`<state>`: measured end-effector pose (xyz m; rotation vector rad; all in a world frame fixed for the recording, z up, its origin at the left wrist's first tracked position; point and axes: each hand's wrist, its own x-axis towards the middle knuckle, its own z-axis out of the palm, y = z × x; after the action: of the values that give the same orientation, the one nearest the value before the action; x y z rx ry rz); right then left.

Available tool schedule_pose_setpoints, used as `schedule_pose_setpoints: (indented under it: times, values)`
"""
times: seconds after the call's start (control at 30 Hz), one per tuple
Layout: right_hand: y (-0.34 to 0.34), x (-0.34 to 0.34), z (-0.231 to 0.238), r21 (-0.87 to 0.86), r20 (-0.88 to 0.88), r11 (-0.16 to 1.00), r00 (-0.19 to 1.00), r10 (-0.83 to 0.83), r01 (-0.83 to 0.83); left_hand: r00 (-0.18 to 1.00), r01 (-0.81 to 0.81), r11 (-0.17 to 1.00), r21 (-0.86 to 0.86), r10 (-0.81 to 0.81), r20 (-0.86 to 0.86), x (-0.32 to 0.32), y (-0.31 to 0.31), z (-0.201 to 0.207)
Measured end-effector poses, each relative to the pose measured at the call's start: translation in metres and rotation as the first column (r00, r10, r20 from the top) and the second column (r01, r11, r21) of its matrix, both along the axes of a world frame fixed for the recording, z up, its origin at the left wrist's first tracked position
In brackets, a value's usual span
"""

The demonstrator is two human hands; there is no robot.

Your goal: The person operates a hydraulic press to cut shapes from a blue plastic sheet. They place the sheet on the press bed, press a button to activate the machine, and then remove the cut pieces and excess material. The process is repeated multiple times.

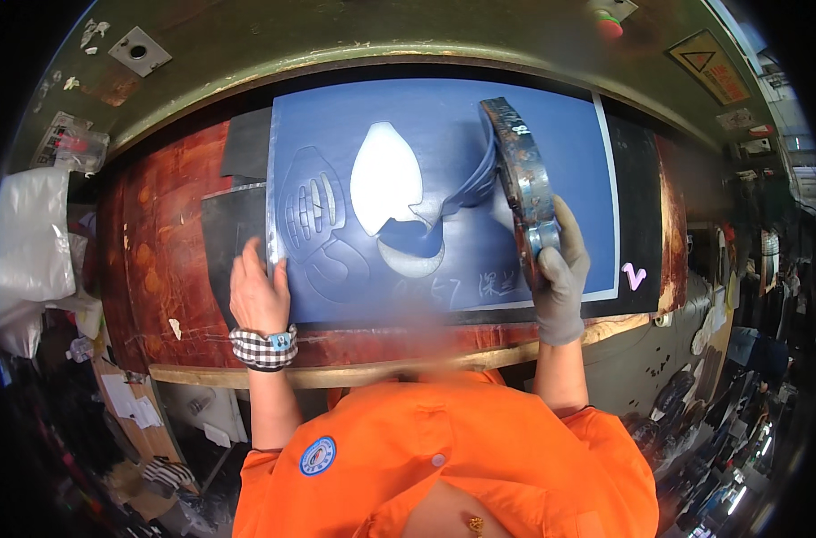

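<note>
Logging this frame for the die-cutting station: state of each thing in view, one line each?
blue sheet: flat on the bench, shapes already cut out, one loose strip curling up.
cutting die: tilted on edge, lifted off the sheet.
right hand: gloved, gripping the die's near end.
left hand: bare, pressing flat on the sheet's left edge.
wooden bench: worn, stained.

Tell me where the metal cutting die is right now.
The metal cutting die stands on edge at the right side of the blue sheet, gripped by the gloved right hand.
</note>
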<state>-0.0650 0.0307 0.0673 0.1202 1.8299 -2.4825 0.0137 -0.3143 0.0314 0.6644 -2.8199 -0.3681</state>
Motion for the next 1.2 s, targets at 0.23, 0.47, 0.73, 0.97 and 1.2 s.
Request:
schedule_pose_setpoints:
  times: [0.23, 0.47, 0.73, 0.97, 1.2]
  values:
    - [-0.025, 0.003, -0.014, -0.084, 0.023, 0.985, 0.988, 0.152, -0.149, 0.81, 0.557, 0.718, 0.416, -0.359, -0.464, -0.09, 0.104, 0.023]
    - [-0.025, -0.019, -0.009, -0.105, 0.022, 0.994, 1.0, 0.002, 0.001, 0.999, 0.038, 0.916, 0.399, -0.046, 0.012, -0.107, 0.062, -0.015]
    - [-0.01, -0.052, -0.029, 0.747, -0.31, 0.653, 0.935, 0.175, 0.125, 0.952, 0.297, 0.828, 0.475, -0.219, -0.214, -0.102, 0.048, -0.03]
    - [-0.035, -0.084, -0.056, 0.899, -0.393, 0.355, 0.833, 0.388, 0.259, 0.95, 0.288, 0.848, 0.446, -0.194, -0.245, -0.091, 0.036, -0.027]
    - [-0.026, -0.13, -0.08, 0.806, -0.462, 0.519, 0.849, 0.255, 0.283, 0.931, 0.32, 0.899, 0.3, -0.239, -0.275, -0.072, 0.028, -0.027]
